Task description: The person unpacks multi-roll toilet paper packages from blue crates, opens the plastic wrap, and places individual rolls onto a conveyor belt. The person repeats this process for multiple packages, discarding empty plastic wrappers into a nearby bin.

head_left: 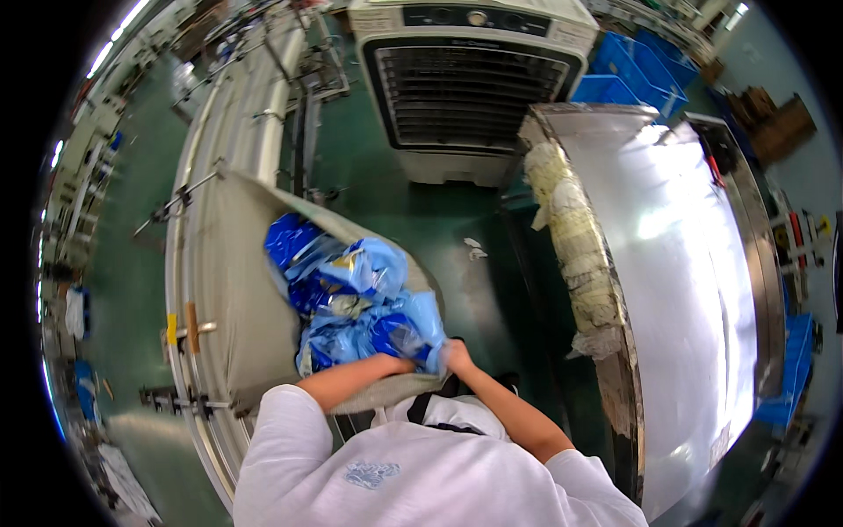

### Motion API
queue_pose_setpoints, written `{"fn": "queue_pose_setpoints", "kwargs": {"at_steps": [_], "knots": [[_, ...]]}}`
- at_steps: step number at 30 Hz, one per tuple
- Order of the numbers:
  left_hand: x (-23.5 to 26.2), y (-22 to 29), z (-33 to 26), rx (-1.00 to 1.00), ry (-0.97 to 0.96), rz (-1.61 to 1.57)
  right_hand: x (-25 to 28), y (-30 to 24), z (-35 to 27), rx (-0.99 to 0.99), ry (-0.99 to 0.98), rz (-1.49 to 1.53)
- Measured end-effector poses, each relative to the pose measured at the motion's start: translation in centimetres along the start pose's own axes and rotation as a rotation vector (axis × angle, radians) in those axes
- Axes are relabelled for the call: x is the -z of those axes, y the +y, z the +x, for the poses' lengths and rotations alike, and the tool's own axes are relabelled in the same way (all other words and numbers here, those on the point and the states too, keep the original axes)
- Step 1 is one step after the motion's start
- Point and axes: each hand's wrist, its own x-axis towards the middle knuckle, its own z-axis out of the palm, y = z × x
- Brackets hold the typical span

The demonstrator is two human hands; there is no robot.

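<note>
White shirt [430,479] is nearest. Blue plastic [408,329] sits in the cloth sling [241,307], probably light, soft, slippery; bunch it to grab. My right hand [456,355] pinches its edge; I can't tell if my left hand [397,364] grips.

baggy white tee [457,479] here — left sleeve [285,430] is short and stops well up the arm from the left hand [399,364], right sleeve [590,483] does the same above the right hand [456,356]. both forearms bare. back from the left hand, on the chest, sits a small grey-blue print [372,475], too blurry to read. just behind the hands there's a black band [452,429] around the waist — pale cloth [470,412] next to it, can't tell which garment.
</note>
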Motion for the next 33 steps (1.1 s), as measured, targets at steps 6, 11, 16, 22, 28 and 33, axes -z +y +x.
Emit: {"fn": "queue_pose_setpoints", "kwargs": {"at_steps": [6, 11, 16, 22, 28, 33], "knots": [[-1.9, 1.8, 5.6, -0.079, -0.003, 0.118, -2.0, -9.1, -5.0, 0.040, -0.027, -0.793], [1.0, -2.4, 6.1, -0.065, 0.153, 0.183, -0.6, -9.1, -7.2, -0.069, 0.107, -0.717], [8.6, -7.3, 4.9, 0.023, 0.456, 0.230, 0.5, -6.8, -8.8, 0.038, 0.117, -0.272], [15.1, 0.8, 2.2, -0.016, 0.740, 0.327, 7.1, 0.3, -17.6, -0.139, 0.317, 0.230], [9.6, 14.2, -0.9, -0.121, 0.815, 0.385, 12.7, 12.3, -38.0, -0.120, 0.820, 0.728], [1.9, 24.5, -0.7, -0.291, 0.674, 0.474, 9.9, 32.9, -55.7, -0.176, 1.313, 0.984]]}}
